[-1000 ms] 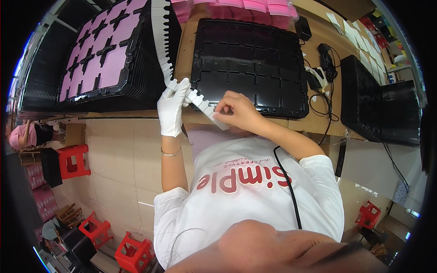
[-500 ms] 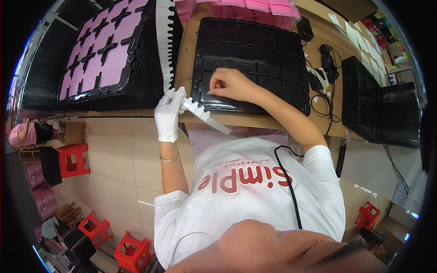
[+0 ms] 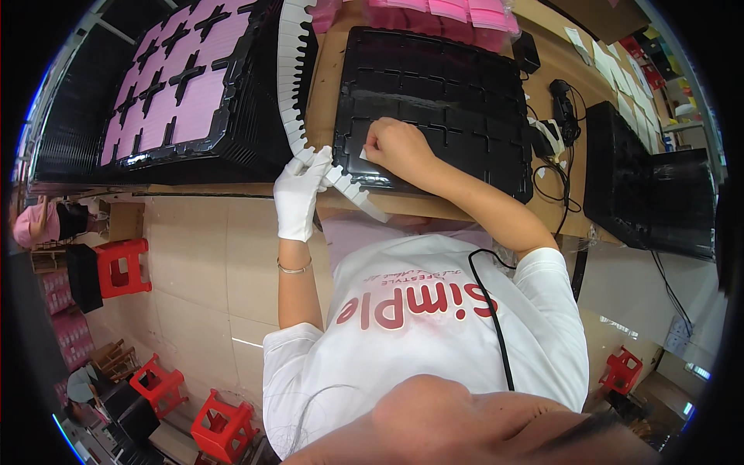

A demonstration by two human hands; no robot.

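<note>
My left hand wears a white glove, and its fingers are closed on a long white strip with notches along one edge. The strip runs up from the glove beside a tall tray stack, and its short lower end hangs toward my shirt. My bare right hand is over the near left part of a black plastic tray. Its thumb and forefinger are pinched at a small white piece, which looks like a label. The other fingers are curled in.
At the left rises the stack of black trays with pink sheets on top. Pink packs lie beyond the tray. Cables and another black tray stack are on the right. Red stools stand on the floor.
My left hand and the strip have shifted slightly right, and the strip now bows more. The right hand stays pinched over the tray, a little further right in the picture.
</note>
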